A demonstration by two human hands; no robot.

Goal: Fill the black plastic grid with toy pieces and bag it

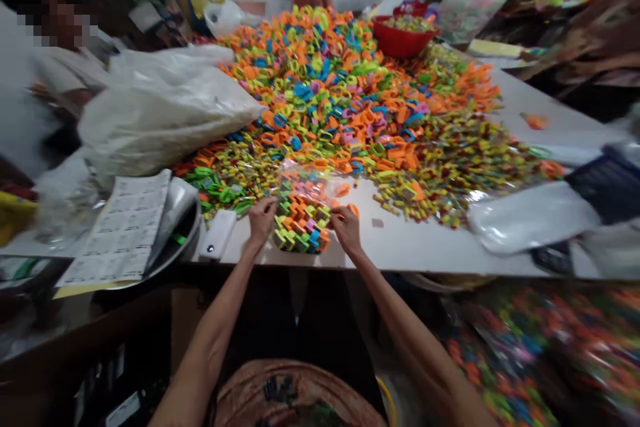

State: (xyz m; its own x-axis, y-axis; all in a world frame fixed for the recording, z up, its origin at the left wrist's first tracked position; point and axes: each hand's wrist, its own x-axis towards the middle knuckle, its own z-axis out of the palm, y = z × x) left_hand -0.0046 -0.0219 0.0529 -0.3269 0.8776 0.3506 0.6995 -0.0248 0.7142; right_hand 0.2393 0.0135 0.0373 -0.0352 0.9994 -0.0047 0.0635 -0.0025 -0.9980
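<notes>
A clear plastic bag [304, 210] partly filled with small coloured plastic pieces lies at the near edge of the white table [425, 240]. My left hand [261, 220] grips the bag's left side with closed fingers. My right hand [345, 227] pinches its right side, next to a loose orange piece [353, 208]. Just beyond the bag spreads a huge heap of orange, green, blue and pink plastic pieces [340, 93], with small yellow wrapped items [450, 160] along its right and front.
A white phone-like device [217, 233] lies left of my left hand. A printed sheet [123, 230] rests on a metal bowl [180, 243]. Large white sacks [160, 113] sit left, a red bowl [403, 40] far back, white packets [530, 213] right. People sit at left and far end.
</notes>
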